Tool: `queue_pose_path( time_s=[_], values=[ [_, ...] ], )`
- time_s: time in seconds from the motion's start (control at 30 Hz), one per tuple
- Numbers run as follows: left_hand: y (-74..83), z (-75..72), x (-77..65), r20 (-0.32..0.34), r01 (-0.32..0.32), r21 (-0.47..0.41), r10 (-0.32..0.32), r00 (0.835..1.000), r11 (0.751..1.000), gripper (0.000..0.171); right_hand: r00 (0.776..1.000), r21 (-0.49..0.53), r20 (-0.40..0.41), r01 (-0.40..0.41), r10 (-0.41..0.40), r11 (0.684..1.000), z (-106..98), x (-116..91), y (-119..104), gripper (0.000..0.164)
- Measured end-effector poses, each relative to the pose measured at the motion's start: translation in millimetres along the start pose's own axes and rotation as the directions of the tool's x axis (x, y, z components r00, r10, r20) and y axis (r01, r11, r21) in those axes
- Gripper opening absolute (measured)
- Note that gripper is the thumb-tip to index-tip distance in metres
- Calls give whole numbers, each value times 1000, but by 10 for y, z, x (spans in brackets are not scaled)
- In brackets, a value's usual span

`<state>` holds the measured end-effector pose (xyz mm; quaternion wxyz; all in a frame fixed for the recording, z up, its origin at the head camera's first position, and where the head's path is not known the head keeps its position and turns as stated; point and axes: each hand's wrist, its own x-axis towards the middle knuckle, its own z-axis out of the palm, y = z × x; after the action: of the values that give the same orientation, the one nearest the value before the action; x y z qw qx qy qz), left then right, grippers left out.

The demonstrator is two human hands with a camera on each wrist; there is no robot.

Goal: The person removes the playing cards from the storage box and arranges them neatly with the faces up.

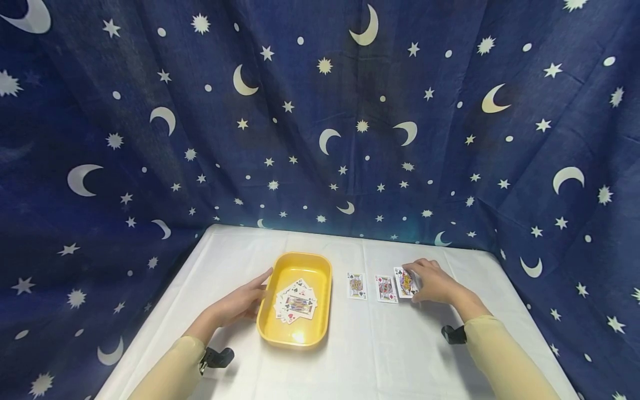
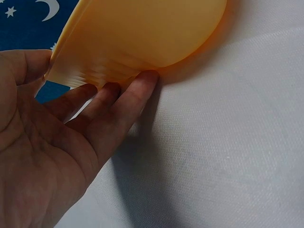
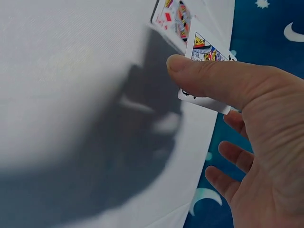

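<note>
In the head view my left hand is at the left side of a yellow plastic tray. In the left wrist view the thumb is at the tray's rim, with fingertips against its outer wall. Overlapping playing cards lie face up inside the tray. My right hand pinches a face-up black-suited court card; its thumb lies across the face in the right wrist view. Just left of this card, a red-suited court card lies on the table, partly behind it in the right wrist view.
Another court card lies face up between the tray and the red-suited card. A white cloth covers the table. Dark blue fabric with moons and stars hangs behind and at both sides.
</note>
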<state>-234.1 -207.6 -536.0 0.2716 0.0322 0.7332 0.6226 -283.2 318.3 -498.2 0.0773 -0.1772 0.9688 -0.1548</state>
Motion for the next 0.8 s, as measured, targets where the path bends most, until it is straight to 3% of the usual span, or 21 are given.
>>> queue_pose_path(
  time_s=[0.4,0.8],
  values=[
    [4,6,-19,3,3,-2,-3,1000,1000,70,994,23,66,-85,83,996,104,-59,202,90],
    [24,4,-21,-11,16,15,-16,1000,1000,70,986,54,108,-135,128,989,110,-107,247,88]
  ],
)
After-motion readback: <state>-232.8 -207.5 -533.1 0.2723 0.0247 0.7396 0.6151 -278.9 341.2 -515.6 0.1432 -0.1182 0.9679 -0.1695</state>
